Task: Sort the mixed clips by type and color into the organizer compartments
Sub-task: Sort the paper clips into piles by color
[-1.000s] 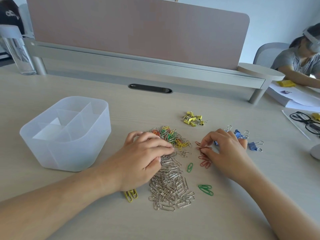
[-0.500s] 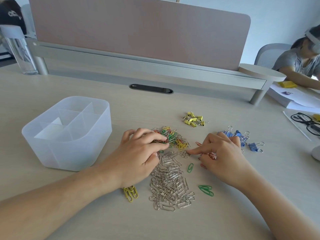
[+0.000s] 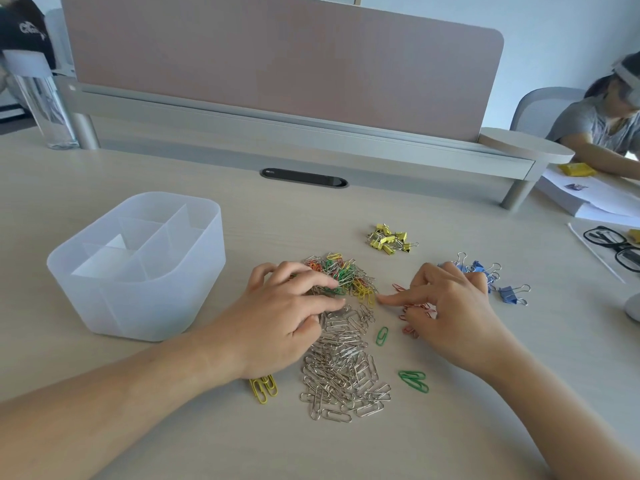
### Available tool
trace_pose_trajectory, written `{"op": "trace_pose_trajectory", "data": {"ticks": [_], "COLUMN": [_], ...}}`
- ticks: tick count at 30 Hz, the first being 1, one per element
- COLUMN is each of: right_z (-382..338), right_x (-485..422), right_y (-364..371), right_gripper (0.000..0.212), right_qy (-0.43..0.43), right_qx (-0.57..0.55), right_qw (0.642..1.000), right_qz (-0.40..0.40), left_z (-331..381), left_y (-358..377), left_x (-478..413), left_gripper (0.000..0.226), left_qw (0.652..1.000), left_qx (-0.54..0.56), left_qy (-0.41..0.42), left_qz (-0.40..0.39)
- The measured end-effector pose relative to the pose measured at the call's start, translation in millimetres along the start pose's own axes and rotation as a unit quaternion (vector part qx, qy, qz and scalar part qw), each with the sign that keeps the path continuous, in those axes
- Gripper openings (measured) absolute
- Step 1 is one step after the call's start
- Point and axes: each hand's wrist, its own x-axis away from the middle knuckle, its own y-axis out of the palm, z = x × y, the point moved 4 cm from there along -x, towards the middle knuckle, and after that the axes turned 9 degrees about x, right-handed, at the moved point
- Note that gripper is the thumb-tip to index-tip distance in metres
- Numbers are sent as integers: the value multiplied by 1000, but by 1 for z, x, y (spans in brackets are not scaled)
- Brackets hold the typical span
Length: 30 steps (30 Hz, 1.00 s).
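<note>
Organizer (image 3: 145,306), translucent white with inner dividers, sits left on the tabletop (image 3: 433,445), well apart from the clip piles. Mixed pile (image 3: 346,271) of colored paper clips lies mid-table, running into the silver clips (image 3: 343,372) heaped just in front of it.

Left hand (image 3: 284,317) is palm down on the near-left edge of the mixed pile, fingers bent, tips on the clips. Thumb and index are close together; cannot tell if they pinch one.

Right hand (image 3: 450,313) has its index stretched left, tip on the tabletop just beside the yellow clips at the pile's edge. Its other fingers curl down over the red clips (image 3: 417,307); cannot tell if any are gripped.

Sorted groups:
- Yellow binder clips (image 3: 389,239) behind the pile.
- Blue binder clips (image 3: 485,275) behind the right hand.
- Single green clip (image 3: 382,336) between the silver clips and the right hand.
- Green pair (image 3: 414,381) nearer the camera.
- Yellow paper clips (image 3: 263,388) partly under the left wrist.

Glasses (image 3: 613,247) lie at the far right edge.
</note>
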Motion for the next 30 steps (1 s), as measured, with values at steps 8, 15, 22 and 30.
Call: {"op": "trace_pose_trajectory", "data": {"ticks": [8,15,22,30], "right_z": [-15,-17,-22,-20], "right_x": [5,6,10,7], "right_y": [-2,-1,0,-1], "right_gripper": [43,41,46,48], "right_qy": [-59,-74,-108,-92], "right_qx": [-89,-117,-143,-161], "right_qw": [994,990,980,982], "right_qz": [-15,-38,-88,-33], "left_z": [1,4,4,3], "left_y": [-2,0,1,1], "left_x": [0,1,1,0], "left_gripper": [60,57,59,63], "left_qw": [1000,999,999,1000], "left_qx": [8,15,5,3], "left_qy": [14,34,31,23], "left_qz": [3,-1,-1,6]}}
